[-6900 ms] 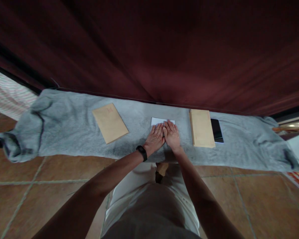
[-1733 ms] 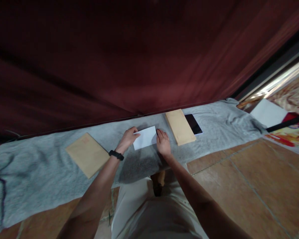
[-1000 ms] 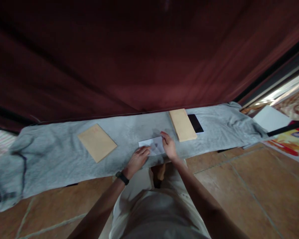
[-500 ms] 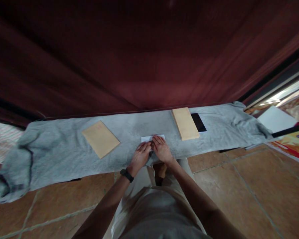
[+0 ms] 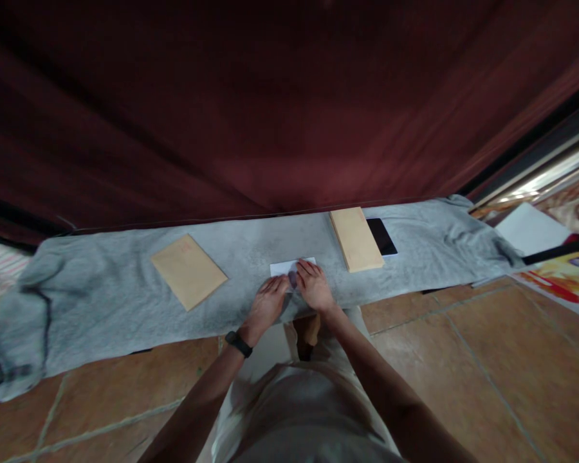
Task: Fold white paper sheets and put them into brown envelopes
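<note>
Both hands lie flat, fingers spread rather than curled, left hand [image 5: 266,305] and right hand [image 5: 313,289] side by side pressing down on the paper [image 5: 289,265] on the towel [image 5: 101,302]. Left of them lies an envelope [image 5: 188,270]; to the right, an envelope stack [image 5: 356,238] touches a phone [image 5: 382,236].

Matt white paper [image 5: 289,266] and tan paper envelopes [image 5: 188,271] lie on fuzzy grey cloth [image 5: 101,289]; the floor tiles [image 5: 463,360] are glazed.

Home interior, terracotta floor tiles [image 5: 463,360], maroon curtain [image 5: 270,109], grey blanket [image 5: 101,289]
</note>
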Demonstrator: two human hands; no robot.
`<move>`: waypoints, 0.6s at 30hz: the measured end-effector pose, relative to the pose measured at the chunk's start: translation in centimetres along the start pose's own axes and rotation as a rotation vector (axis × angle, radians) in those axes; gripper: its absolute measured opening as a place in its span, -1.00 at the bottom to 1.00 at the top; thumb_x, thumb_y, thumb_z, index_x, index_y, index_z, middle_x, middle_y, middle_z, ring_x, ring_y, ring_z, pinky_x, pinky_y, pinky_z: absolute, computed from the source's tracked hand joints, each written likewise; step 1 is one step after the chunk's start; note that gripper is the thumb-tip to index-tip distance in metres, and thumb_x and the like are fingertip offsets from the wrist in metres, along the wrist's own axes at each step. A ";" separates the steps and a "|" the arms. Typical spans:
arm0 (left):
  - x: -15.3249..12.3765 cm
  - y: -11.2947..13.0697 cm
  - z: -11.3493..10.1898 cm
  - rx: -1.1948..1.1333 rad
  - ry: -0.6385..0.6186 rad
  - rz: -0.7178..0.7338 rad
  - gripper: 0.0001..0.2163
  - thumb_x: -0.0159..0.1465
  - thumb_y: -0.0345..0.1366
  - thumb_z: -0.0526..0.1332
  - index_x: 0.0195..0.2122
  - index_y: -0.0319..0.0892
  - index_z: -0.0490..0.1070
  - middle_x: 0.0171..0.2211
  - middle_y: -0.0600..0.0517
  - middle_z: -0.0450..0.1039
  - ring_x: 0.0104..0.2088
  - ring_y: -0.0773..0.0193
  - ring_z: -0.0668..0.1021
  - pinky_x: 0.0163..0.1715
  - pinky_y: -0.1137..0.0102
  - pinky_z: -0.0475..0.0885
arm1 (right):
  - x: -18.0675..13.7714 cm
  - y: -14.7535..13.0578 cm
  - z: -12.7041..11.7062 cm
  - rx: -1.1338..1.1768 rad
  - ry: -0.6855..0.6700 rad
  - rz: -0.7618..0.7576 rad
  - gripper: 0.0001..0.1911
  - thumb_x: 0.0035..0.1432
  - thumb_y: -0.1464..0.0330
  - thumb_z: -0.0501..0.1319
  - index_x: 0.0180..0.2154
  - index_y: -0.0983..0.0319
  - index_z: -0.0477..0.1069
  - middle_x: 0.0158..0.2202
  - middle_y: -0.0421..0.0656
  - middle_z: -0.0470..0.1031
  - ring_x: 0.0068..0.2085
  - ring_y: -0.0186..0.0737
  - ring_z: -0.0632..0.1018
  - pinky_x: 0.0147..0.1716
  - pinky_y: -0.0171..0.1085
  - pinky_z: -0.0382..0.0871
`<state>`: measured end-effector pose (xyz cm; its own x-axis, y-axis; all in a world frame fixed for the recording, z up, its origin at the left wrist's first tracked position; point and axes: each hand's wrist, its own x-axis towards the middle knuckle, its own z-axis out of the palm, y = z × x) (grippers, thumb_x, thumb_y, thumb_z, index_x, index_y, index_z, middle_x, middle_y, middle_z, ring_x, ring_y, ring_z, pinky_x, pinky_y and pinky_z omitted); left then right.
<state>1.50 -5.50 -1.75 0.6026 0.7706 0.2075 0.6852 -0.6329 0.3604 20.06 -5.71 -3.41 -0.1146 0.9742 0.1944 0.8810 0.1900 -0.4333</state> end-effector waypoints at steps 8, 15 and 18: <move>-0.3 0.2 -0.2 -0.134 -0.004 -0.051 -0.61 0.18 -0.62 0.06 -0.05 -0.15 0.45 0.13 -0.13 0.48 0.22 0.13 0.46 0.28 0.11 0.34 | -0.3 0.2 0.4 -0.026 -0.002 -0.055 -0.53 0.44 0.33 0.03 0.30 0.26 0.31 0.38 -0.03 0.27 0.39 -0.07 0.27 0.40 0.01 0.04; 2.5 0.7 0.7 -0.099 -0.030 -0.167 -0.55 0.44 -0.28 0.00 0.32 -0.32 0.23 0.34 -0.28 0.26 0.38 0.04 0.28 0.36 0.01 0.19 | -0.4 0.3 0.5 -0.041 -0.027 -0.062 -0.50 0.43 0.34 0.02 0.33 0.27 0.27 0.39 -0.01 0.24 0.40 -0.05 0.25 0.40 0.01 0.01; 3.1 0.8 1.8 0.030 -0.060 -0.196 -0.47 0.48 -0.16 -0.03 0.35 -0.43 0.18 0.38 -0.34 0.16 0.43 -0.03 0.17 0.40 0.00 0.10 | -0.3 0.4 0.5 -0.062 -0.050 -0.063 -0.48 0.42 0.35 0.02 0.34 0.27 0.25 0.41 -0.01 0.21 0.40 -0.04 0.23 0.40 0.01 0.00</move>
<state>4.65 -3.69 -2.44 0.4794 0.8738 0.0813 0.8031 -0.4742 0.3607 20.18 -5.91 -4.09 -0.1925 0.9656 0.1746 0.8977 0.2452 -0.3661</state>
